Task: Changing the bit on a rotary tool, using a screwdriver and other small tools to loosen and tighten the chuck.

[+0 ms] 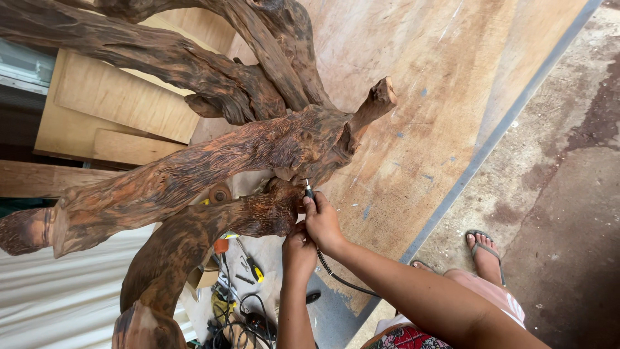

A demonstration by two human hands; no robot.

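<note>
A right hand [321,223] grips a thin rotary tool [309,191] against a gnarled root sculpture [213,161] on a plywood board [413,116], the left hand [298,249] closed below it; most bark looks rough, uncarved.

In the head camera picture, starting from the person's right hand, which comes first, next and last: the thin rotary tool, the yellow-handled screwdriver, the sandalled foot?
1. Thin rotary tool: gripped in the right hand, tip against the wood.
2. Yellow-handled screwdriver: lower left, on the board.
3. Sandalled foot: far right, on the concrete floor.
</note>
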